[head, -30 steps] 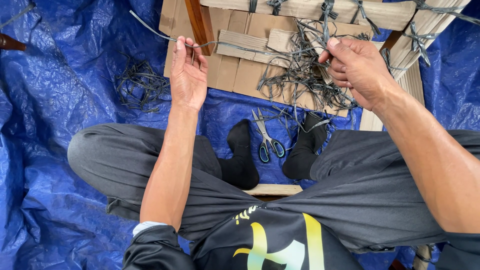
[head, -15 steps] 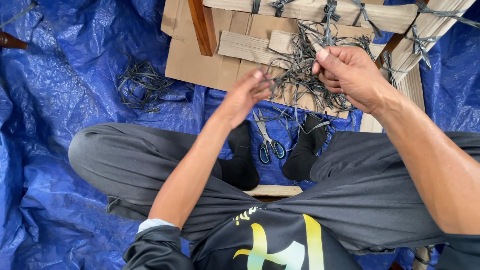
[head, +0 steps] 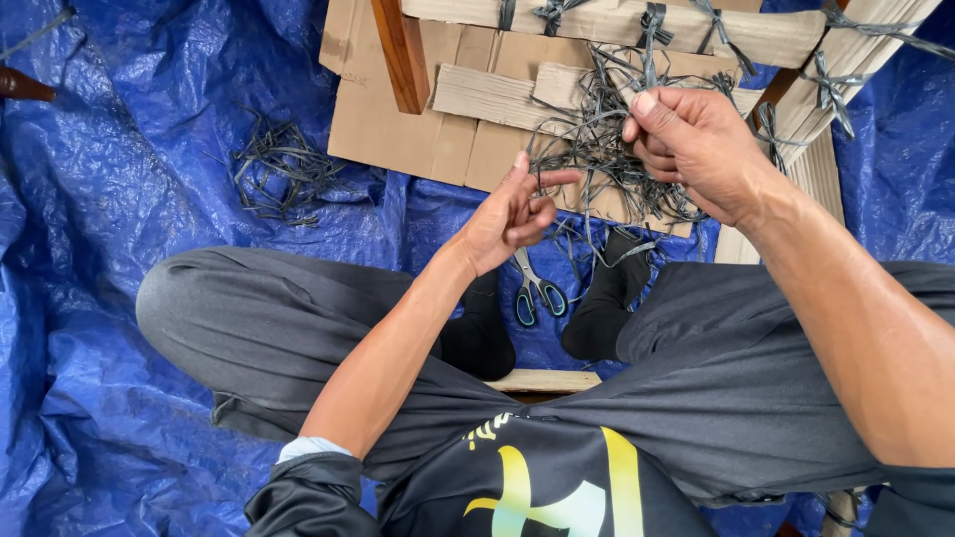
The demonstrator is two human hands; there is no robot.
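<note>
My left hand (head: pixel 510 214) dropped back half-open beside the scissors (head: pixel 535 290), right hand (head: pixel 696 139) pinching limp, light strapping strips (head: pixel 597 149) near their ends.

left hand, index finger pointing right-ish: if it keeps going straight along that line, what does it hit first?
Probably the tangle of dark strips lying on the cardboard: the left hand points its index finger toward it, almost touching. The right hand lies further along that line, higher up; depth is unclear from this one view.
</note>
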